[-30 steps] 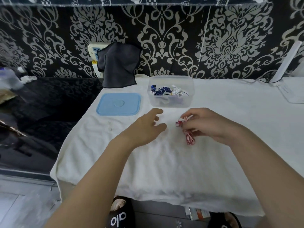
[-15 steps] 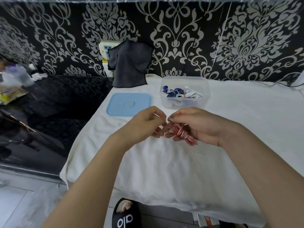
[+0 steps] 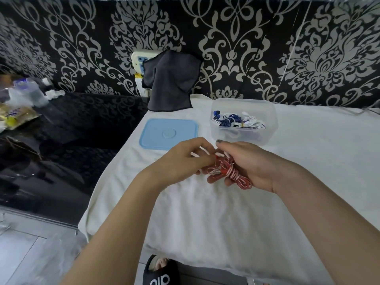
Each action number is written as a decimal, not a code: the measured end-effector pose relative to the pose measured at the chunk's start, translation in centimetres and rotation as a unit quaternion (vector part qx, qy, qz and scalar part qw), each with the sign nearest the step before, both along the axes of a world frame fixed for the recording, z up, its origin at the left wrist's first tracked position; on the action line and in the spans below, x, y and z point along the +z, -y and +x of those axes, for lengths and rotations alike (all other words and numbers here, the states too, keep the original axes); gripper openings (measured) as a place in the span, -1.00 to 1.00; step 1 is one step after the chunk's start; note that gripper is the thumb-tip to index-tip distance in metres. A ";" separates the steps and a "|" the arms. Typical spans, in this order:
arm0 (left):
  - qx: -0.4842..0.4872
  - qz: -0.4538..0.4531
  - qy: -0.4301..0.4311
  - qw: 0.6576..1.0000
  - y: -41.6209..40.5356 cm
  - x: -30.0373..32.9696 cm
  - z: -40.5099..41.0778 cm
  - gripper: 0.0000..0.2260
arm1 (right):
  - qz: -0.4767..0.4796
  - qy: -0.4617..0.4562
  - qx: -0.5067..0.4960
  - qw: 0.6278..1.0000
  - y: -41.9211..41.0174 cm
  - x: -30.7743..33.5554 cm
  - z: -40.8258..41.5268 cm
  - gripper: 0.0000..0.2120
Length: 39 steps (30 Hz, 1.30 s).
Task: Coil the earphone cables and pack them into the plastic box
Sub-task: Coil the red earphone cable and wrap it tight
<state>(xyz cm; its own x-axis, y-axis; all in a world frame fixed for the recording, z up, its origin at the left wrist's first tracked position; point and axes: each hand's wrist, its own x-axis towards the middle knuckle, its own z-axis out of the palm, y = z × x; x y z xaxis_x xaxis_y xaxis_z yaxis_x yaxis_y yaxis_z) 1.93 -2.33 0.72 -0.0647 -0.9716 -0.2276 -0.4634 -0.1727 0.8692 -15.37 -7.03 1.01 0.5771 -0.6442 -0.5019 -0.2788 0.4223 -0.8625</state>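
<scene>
Head view: blue lid [image 3: 169,133] beside plastic box [image 3: 243,120].

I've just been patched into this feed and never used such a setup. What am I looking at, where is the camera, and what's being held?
There is no robot here: a person works with bare hands, and the one camera sits on their head, looking forward and down. The right hand holds a coiled red and white earphone cable; the left hand pinches its loose end. On the white cloth stand an open clear plastic box, already holding blue and white earphones, and its blue lid beside it. A dark cloth hangs on the wall behind.
</scene>
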 end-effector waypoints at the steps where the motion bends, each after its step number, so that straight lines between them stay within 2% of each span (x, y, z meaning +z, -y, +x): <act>1: -0.008 -0.004 0.010 1.000 0.0 0.0 -0.1 -0.93 | 0.003 -0.004 0.000 1.000 0.1 0.0 0.0 -0.57; 7: -0.020 -0.019 0.050 0.998 0.3 -0.2 -0.4 -0.96 | 0.015 -0.006 0.001 1.000 -0.1 0.1 0.1 -0.53; 10: 0.004 -0.022 0.058 0.998 0.7 -0.5 -0.1 -1.00 | 0.011 -0.008 -0.004 1.000 -0.2 0.1 0.0 -0.60; 13: 0.026 -0.023 0.041 0.999 1.0 -0.8 0.4 -0.98 | -0.028 -0.018 -0.050 0.998 -0.1 -0.4 0.0 -0.75; 16: 0.044 -0.024 0.029 0.998 1.2 -0.9 0.8 -0.95 | -0.093 -0.042 -0.069 0.992 -0.1 -0.8 0.4 -0.82; 19: 0.056 -0.025 0.021 0.998 1.1 -0.8 1.2 -0.94 | -0.108 -0.037 -0.078 0.990 -0.3 -1.1 0.9 -0.88; 23: 0.068 -0.024 0.004 0.997 0.9 -0.6 1.7 -0.96 | -0.128 -0.028 -0.085 0.988 -0.1 -1.3 1.3 -0.93; 30: 0.085 -0.012 -0.016 0.996 0.3 -0.6 2.7 -0.93 | -0.119 -0.017 -0.091 0.989 -0.1 -1.9 1.7 -0.87; 33: 0.073 0.003 -0.067 0.995 0.1 -0.3 2.8 -0.84 | -0.150 -0.013 -0.129 0.980 -0.3 -2.1 2.2 -0.97; 35: 0.087 0.008 -0.094 0.992 0.1 -0.1 3.2 -0.77 | -0.168 -0.007 -0.155 0.973 -0.5 -2.2 2.4 -0.95; 37: 0.125 0.008 -0.058 0.990 0.1 -0.3 4.0 -0.76 | -0.180 -0.007 -0.163 0.970 -0.5 -2.3 2.5 -0.94; 39: 0.146 0.004 0.060 0.987 -0.1 -1.2 5.2 -0.79 | -0.181 -0.011 -0.161 0.970 -0.6 -2.3 2.5 -0.94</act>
